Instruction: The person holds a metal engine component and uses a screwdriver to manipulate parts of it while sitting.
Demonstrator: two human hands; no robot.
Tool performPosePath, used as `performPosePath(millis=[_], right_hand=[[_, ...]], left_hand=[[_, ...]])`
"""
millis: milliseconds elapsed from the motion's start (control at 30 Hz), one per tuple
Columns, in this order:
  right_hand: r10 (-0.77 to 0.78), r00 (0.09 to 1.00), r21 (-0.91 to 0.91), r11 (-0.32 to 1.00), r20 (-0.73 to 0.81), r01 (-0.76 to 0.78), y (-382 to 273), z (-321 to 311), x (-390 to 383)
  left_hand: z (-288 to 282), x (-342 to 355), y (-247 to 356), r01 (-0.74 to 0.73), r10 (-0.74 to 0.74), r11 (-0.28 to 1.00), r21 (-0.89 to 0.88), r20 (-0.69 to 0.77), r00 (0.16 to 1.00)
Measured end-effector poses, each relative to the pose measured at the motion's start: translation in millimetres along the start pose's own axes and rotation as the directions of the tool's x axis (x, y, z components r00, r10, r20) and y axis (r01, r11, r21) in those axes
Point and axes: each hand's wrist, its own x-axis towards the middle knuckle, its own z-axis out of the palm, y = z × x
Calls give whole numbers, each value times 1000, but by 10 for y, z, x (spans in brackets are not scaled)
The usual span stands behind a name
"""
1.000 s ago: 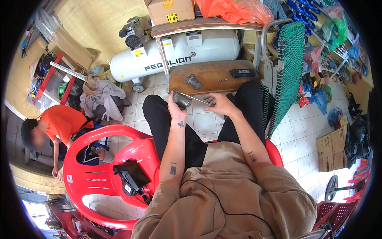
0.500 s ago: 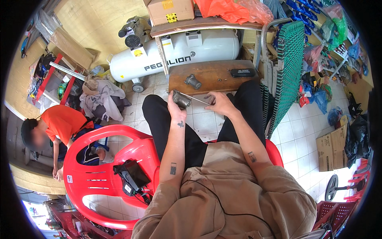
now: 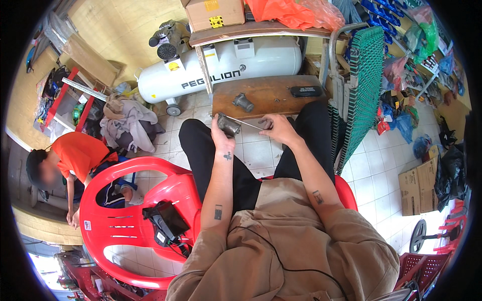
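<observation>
Over my lap, my left hand is closed around a worn grey metal cylinder, which looks like a small motor housing. A thin metal rod slants from the cylinder's top across to my right hand, whose fingers pinch its other end. Whether the rod's left end touches the cylinder or passes over it, I cannot tell. Just beyond my hands, a second grey metal part lies on the low wooden bench. A tiny loose piece rests to its right, too small to name.
A black case lies on the bench's right side. Behind stands a white air compressor tank. A folded green woven cot rises at my right. On my left, a red plastic chair carries black devices; a person in orange bends beyond it.
My right hand's fingers and the end of the rod have shifted slightly. The cylinder stays in my left hand in nearly the same place.
</observation>
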Motion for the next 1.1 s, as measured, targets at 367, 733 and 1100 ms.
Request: performPosePath(millis=[367,733,1100], right_hand=[[-81,992,19,996,-99,83,-38,81,-25],[20,996,259,965,85,-41,-27,76,11],[-141,979,-89,988,-146,129,-121,329,-46]], left_hand=[[-6,10,-14,6,-6,999,43,-7,1000],[6,-9,10,-4,4,1000,3,-7,1000],[-145,161,-29,-68,75,992,110,-63,995]])
